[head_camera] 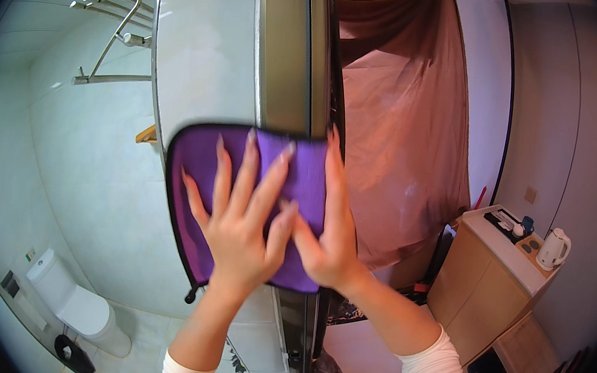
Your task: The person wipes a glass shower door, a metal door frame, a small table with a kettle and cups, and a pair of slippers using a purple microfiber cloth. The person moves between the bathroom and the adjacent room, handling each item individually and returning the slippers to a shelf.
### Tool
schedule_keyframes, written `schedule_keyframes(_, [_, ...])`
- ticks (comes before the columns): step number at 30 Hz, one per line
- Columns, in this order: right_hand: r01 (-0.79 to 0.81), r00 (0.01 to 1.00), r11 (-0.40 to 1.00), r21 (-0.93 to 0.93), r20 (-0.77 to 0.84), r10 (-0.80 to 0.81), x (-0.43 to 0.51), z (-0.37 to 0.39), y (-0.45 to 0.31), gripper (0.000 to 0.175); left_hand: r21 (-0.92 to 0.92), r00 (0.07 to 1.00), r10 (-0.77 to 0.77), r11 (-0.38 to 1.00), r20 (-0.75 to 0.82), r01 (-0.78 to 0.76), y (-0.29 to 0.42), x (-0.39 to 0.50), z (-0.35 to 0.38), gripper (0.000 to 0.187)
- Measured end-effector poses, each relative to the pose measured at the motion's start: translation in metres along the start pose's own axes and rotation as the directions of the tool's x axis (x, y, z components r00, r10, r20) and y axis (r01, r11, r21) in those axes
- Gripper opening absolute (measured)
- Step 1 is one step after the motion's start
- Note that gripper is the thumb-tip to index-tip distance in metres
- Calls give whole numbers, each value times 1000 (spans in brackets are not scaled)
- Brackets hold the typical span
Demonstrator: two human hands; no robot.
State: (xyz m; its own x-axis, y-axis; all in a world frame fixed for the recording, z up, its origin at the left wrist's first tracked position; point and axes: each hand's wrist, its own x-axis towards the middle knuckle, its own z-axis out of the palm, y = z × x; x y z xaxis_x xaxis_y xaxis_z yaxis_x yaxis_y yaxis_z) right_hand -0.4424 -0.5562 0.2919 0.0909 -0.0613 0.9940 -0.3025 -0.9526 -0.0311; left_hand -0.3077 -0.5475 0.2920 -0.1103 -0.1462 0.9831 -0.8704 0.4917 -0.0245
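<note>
A purple cloth [300,170] with black edging lies flat against the end of a tiled wall [204,65] and the bronze-coloured metal door frame [287,47] beside it. A small black loop hangs from its lower left corner. My left hand [244,224] rests on the cloth with its fingers spread, palm towards the wall. At the cloth's right edge is my right hand [329,234], its fingers pointing up along the frame and its thumb on the cloth, near my left thumb. Whether the right fingers grip the edge is unclear.
To the left are a metal towel rack [123,28], a white toilet [78,299] and a black bin [74,354]. A brown curtain [403,143] hangs on the right. Beyond it stands a wooden cabinet [478,279] with a white electric kettle [553,249] on top.
</note>
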Motion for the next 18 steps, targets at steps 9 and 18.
schedule_keyframes(9, [-19,998,995,-100,-65,13,-91,15,-24,45,105,992,-115,987,-44,120,12,-102,12,44])
schedule_keyframes(18, [84,991,950,-302,-71,-110,30,2,-1,42,115,995,-22,993,-93,32,-8,23,2,53])
